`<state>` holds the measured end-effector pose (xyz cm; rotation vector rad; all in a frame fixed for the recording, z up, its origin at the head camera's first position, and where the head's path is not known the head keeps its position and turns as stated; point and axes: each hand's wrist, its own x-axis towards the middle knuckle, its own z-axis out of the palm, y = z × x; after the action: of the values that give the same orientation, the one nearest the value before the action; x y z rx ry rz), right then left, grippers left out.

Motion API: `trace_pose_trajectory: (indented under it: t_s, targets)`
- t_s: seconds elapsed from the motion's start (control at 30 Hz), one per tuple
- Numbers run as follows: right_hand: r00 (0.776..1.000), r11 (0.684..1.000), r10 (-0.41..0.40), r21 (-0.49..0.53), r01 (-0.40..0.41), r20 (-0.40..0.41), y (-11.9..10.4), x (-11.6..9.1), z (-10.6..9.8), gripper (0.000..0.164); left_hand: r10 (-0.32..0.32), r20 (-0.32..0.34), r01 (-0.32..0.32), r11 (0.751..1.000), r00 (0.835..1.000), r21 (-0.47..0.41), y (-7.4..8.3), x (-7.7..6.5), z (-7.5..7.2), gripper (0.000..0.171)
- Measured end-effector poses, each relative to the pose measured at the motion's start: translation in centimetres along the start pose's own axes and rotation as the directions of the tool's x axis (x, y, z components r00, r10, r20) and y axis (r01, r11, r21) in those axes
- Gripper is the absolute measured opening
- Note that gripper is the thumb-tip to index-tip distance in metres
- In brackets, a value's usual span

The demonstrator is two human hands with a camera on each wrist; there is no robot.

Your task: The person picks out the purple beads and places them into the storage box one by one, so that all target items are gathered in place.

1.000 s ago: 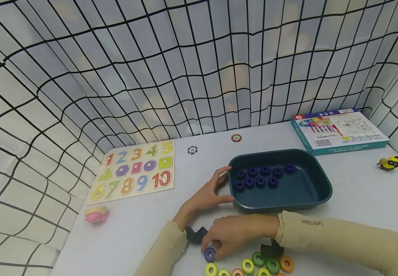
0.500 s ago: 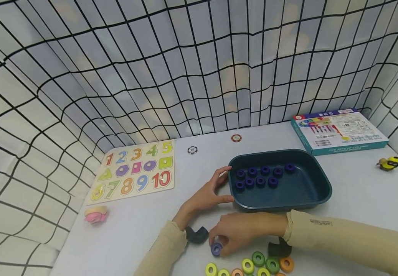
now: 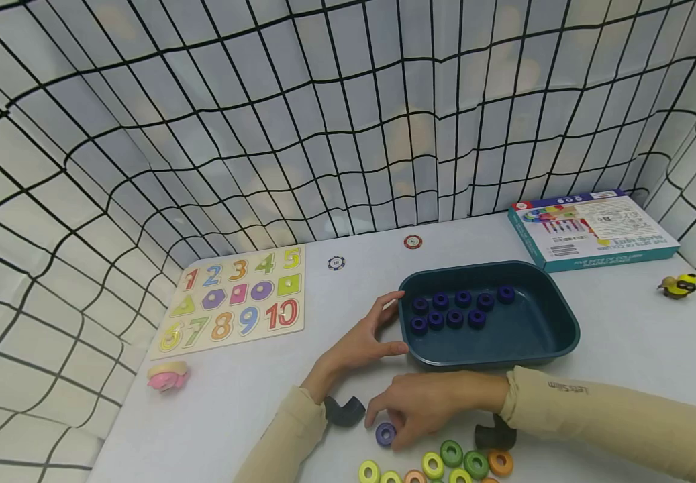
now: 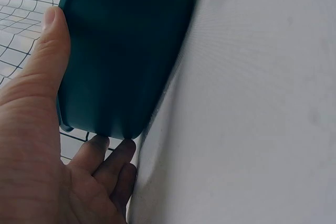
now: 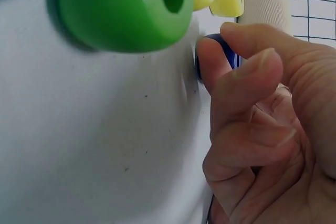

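My left hand holds the left end of the dark teal tray, its thumb at the near corner and its fingertips at the rim. The left wrist view shows the thumb lying along the tray's side and bent fingers against its end. Several dark purple rings stand inside the tray, grouped to the left. In front of the tray, my right hand pinches a lighter purple ring low over the table between thumb and index finger. That ring is mostly hidden behind the fingers in the right wrist view.
Yellow, green and orange rings lie near the front edge. A number puzzle board and a pink toy sit left. A printed box, a bee toy and two chips are farther back.
My right hand has moved slightly right, bringing the lighter purple ring along, away from the yellow ring it was beside. The left hand and tray have stayed in place.
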<state>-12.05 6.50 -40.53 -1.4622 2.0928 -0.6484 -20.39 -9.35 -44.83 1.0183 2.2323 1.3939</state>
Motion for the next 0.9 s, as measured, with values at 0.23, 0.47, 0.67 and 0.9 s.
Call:
trace_pose_trajectory:
  t_s: [0.23, 0.47, 0.67, 0.9]
  targets:
    - [1.0, 0.999, 0.018, 0.037, -0.018, 0.003, -0.4, 0.3, 0.1, 0.024, 0.0, 0.026, 0.0, 1.0, 1.0, -0.012, 2.8, -0.5, -0.4, 0.083]
    - [1.0, 0.996, 0.022, 0.085, -0.022, -0.002, -0.2, 0.4, 0.2, 0.024, -0.018, 0.035, 0.018, 1.0, 0.999, 0.008, 3.7, -0.6, -0.6, 0.083]
    - [0.999, 0.993, 0.026, 0.114, -0.023, -0.02, -0.1, 0.2, 0.3, 0.025, -0.012, 0.019, 0.012, 1.0, 1.0, -0.012, 2.6, -0.5, -0.4, 0.084]
    - [0.998, 0.989, 0.053, 0.142, -0.048, -0.032, -0.3, -0.4, -0.5, 0.027, -0.011, -0.005, 0.011, 1.0, 1.0, 0.014, -0.1, -0.1, 0.0, 0.085]
